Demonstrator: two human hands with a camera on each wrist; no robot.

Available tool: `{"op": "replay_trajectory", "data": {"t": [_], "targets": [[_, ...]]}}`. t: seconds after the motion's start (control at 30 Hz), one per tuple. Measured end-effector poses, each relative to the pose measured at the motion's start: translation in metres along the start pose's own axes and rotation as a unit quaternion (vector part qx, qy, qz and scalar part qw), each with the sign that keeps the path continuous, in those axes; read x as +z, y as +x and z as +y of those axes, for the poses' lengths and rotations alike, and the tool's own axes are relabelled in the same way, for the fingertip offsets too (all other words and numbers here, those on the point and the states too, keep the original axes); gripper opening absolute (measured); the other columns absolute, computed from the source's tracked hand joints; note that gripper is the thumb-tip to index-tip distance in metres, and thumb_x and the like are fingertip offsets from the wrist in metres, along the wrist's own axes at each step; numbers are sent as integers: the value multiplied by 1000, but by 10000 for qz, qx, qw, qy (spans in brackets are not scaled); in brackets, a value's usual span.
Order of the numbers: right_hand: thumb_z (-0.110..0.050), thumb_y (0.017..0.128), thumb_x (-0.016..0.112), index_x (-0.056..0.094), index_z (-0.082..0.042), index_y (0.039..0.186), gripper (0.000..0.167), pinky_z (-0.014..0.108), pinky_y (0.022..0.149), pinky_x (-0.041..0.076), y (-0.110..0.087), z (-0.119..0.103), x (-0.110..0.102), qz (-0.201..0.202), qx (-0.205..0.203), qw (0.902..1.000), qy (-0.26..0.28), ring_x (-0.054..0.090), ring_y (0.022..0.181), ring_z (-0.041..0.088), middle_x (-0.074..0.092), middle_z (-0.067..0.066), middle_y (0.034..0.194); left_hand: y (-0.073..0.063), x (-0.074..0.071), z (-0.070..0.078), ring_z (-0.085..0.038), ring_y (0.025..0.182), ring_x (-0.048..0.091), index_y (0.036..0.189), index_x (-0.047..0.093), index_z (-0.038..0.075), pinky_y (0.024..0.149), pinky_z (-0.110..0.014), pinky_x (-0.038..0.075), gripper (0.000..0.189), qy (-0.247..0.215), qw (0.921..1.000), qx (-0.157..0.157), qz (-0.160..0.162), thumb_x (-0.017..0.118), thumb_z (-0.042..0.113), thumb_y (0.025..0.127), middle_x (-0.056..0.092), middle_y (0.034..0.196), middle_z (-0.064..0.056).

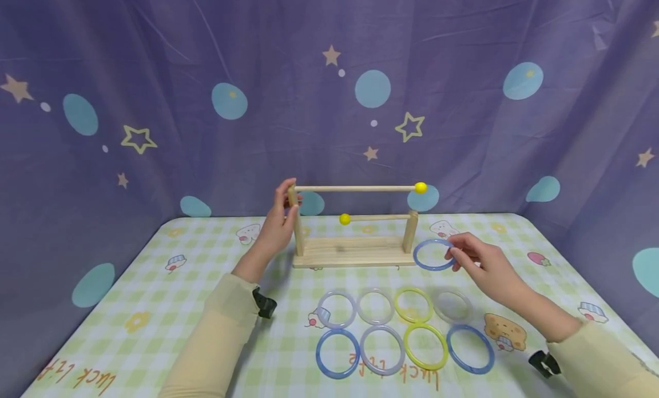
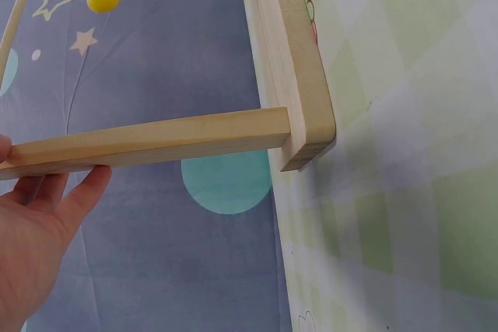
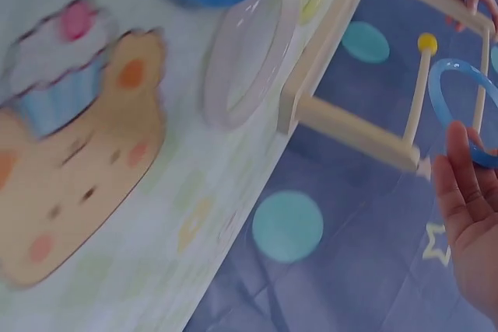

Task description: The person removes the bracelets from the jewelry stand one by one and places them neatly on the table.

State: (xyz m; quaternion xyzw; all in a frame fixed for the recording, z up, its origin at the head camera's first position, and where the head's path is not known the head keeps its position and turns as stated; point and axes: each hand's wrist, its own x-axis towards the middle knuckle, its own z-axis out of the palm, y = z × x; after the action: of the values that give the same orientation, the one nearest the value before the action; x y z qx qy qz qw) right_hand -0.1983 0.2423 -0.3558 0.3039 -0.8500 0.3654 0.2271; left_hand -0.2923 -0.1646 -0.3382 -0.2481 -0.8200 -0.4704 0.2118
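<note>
A wooden stand (image 1: 355, 252) has two posts, each with a horizontal rod tipped by a yellow ball; no ring hangs on either rod. My left hand (image 1: 277, 229) grips the upper part of the tall left post (image 1: 299, 238). In the left wrist view the thumb and fingers lie on opposite sides of this post (image 2: 163, 141). To the right of the stand, my right hand (image 1: 486, 267) pinches a translucent blue ring (image 1: 429, 268) by its right edge. That ring is raised off the table, apart from the rods, and shows in the right wrist view beside the fingers (image 3: 461, 180).
Several rings lie in two rows in front of the stand, among them a blue ring (image 1: 317, 355), a yellow ring (image 1: 444, 352) and a pale purple ring (image 1: 403, 352). A checked cloth (image 1: 190, 295) covers the table. Behind hangs a purple curtain (image 1: 288, 123).
</note>
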Motion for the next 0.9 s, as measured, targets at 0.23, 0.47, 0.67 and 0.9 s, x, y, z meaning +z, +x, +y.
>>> {"op": "replay_trajectory", "data": {"t": [0.23, 0.47, 0.67, 0.9], "targets": [[11, 92, 57, 61, -2, 112, 24, 11, 63, 46, -18, 8, -23, 165, -18, 9995, -271, 60, 65, 6, 67, -5, 85, 0, 0, 1, -42, 114, 54, 147, 21, 16, 92, -50, 50, 52, -41, 10000, -20, -20, 40, -3, 102, 53, 123, -26], [13, 91, 57, 63, -5, 108, 25, 13, 58, 44, -33, 13, -44, -73, -143, 9983, -563, 57, 60, 4, 66, -13, 83, 0, -1, 1, -42, 114, 54, 146, 21, 18, 92, -49, 50, 52, 10, 10000, -47, -22, 40, -3, 102, 53, 123, -25], [8, 92, 60, 65, -5, 108, 21, 12, 58, 43, -45, 17, -58, -375, 58, 9947, -957, 54, 63, 2, 63, -12, 83, -1, -1, -1, -44, 114, 54, 147, 21, 16, 91, -50, 50, 52, -11, 10000, -13, -43, 39, -3, 102, 53, 124, -26], [9, 89, 63, 66, -5, 105, 21, 15, 54, 40, -55, 27, -68, -520, 129, 9936, -994, 50, 61, 3, 58, -13, 82, -1, -1, 0, -42, 115, 54, 148, 20, 18, 91, -51, 50, 53, 4, 10000, -21, -60, 39, -2, 102, 52, 125, -25]]}}
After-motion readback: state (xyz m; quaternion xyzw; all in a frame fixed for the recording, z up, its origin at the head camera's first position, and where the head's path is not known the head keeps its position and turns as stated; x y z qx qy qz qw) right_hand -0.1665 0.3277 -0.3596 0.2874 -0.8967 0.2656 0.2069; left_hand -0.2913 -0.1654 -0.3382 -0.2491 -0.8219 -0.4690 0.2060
